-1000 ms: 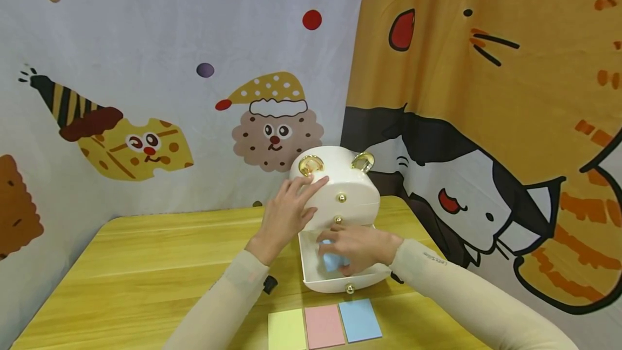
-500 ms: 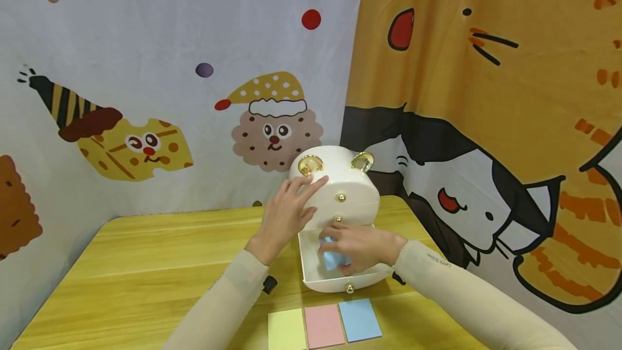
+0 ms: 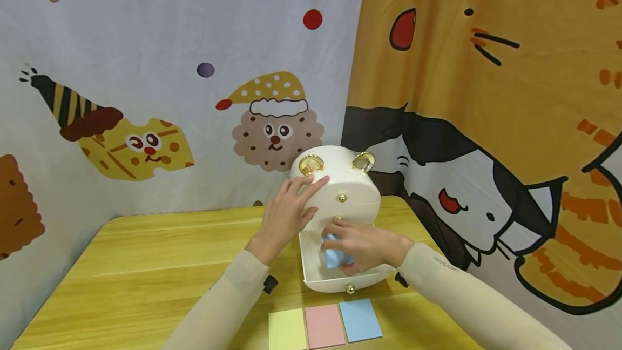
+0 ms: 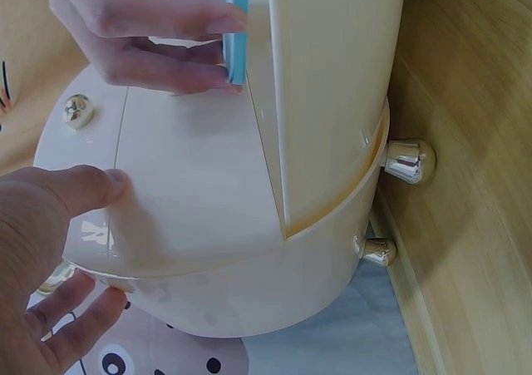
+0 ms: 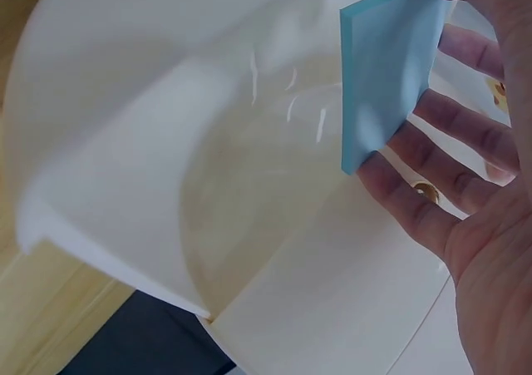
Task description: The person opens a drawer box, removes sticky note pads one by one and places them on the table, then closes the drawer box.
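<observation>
A white bear-shaped drawer box (image 3: 345, 185) with gold ears and round gold knobs stands on the table, its bottom drawer (image 3: 311, 271) pulled out. My left hand (image 3: 284, 217) rests against the box's left front with fingers spread; the left wrist view shows its thumb (image 4: 91, 190) on the front face. Over the open drawer, my right hand (image 3: 369, 244) pinches a light blue sticky note pad (image 5: 386, 76) by its edges, thumb on one side and fingertips on the other. The pad is tilted and apart from the drawer floor in the right wrist view.
Yellow (image 3: 287, 329), pink (image 3: 325, 326) and blue (image 3: 360, 320) sticky note pads lie side by side in front of the drawer. The wood-grain table (image 3: 170, 263) extends to the left. Cartoon-printed curtains (image 3: 146, 31) hang close behind and to the right.
My right hand has lifted slightly and shifted a little to the right with the blue sticky note pad. The left hand has stayed in place on the box.
</observation>
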A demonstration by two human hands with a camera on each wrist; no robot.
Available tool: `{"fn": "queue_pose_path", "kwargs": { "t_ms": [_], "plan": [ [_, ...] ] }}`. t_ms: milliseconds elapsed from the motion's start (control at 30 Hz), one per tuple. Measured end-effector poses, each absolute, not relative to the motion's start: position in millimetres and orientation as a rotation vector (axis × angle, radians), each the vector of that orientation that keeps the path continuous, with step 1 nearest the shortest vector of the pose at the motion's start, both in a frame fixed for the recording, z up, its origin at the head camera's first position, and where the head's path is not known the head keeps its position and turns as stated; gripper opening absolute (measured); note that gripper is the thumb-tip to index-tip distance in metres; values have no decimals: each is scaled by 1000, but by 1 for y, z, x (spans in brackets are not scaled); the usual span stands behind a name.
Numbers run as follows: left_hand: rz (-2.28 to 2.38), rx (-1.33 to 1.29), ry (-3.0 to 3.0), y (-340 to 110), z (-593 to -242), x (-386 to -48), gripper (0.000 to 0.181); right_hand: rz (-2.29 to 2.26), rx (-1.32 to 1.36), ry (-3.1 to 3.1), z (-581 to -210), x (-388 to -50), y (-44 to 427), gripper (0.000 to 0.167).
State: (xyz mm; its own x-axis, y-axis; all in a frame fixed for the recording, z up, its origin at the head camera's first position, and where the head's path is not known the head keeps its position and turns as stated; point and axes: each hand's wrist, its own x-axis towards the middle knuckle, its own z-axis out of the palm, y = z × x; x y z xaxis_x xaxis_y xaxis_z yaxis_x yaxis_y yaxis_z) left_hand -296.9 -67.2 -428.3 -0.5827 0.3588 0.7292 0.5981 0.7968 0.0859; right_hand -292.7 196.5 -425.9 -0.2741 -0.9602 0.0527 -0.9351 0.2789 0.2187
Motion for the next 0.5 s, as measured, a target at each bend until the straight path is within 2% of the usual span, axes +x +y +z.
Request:
{"fn": "queue_pose_path", "kwargs": {
  "t_ms": [500],
  "plan": [
    [-421,-700,-2249,-67,-427,-295,90,-37,1740,-2372,-423,-287,203,59]
  ]
}}
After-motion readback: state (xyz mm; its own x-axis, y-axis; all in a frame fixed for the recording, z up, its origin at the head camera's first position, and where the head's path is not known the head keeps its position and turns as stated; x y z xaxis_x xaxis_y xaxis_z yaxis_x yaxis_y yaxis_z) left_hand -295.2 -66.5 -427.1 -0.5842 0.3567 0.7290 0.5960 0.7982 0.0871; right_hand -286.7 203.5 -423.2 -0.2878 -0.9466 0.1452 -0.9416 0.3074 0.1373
